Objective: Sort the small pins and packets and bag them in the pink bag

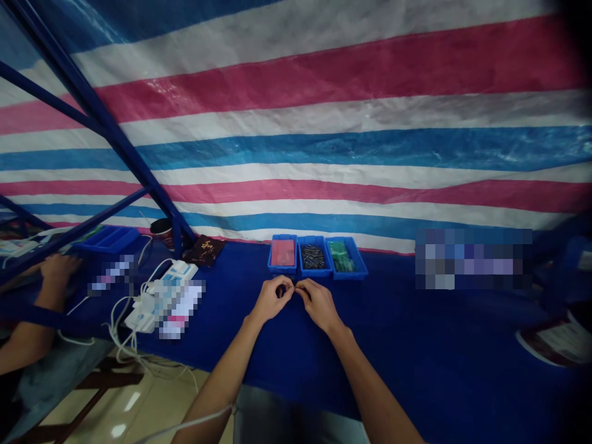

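My left hand (272, 298) and my right hand (317, 301) meet fingertip to fingertip over the blue table, just in front of three small blue bins. Both are pinched closed; whatever sits between the fingertips is too small to name. Closest to my left hand is a bin with a pink stack (283, 252) in it. The middle bin holds many thin dark metal pieces, like screws or nails (313, 256). Green pieces, perhaps in clear bags (341, 255), lie in the right bin.
On the left lie white power strips (141, 313) with tangled cables, a brown packet (204, 250) and a dark cup (161, 227). Blue frame bars (132, 159) slope down there, and another person's arm (53, 290) rests beyond them. A round container (557, 339) stands at right.
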{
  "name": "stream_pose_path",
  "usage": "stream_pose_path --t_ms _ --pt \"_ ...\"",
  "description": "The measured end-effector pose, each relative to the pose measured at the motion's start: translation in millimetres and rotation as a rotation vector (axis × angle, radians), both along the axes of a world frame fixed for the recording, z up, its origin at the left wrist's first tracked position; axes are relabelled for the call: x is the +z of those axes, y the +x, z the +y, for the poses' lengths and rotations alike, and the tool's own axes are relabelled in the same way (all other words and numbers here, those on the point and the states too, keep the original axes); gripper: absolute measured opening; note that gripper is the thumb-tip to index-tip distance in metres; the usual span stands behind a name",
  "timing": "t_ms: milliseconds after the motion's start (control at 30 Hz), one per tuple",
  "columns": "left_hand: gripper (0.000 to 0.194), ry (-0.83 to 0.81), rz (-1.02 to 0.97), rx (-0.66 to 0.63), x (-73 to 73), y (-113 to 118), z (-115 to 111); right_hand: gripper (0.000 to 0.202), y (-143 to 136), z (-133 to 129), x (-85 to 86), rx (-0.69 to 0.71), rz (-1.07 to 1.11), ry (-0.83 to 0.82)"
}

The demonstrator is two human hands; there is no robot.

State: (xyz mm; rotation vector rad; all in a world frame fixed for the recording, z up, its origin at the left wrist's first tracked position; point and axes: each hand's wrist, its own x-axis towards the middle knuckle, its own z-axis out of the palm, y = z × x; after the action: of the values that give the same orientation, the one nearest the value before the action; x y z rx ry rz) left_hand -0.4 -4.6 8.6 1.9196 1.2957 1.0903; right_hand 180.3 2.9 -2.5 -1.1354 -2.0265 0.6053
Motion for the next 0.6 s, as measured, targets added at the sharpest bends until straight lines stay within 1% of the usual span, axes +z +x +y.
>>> stream_pose_path --t_ms 200,367,600 --pt "0.018 -0.040 0.002 -0.004 0.4 0.6 1.9 0.016 0.4 -0.6 -0.6 -0.028 -0.020 0.011" --pt "0.022 -0.043 0.040 -0.013 -0.5 0.4 3.4 0.020 0.1 -2.3 0.1 -0.062 -0.032 0.026" --pt "0.026 -0.033 0.079 -0.042 -2.1 0.3 3.5 0.017 3.3 -2.3 2.0 -0.017 -0.032 0.034"
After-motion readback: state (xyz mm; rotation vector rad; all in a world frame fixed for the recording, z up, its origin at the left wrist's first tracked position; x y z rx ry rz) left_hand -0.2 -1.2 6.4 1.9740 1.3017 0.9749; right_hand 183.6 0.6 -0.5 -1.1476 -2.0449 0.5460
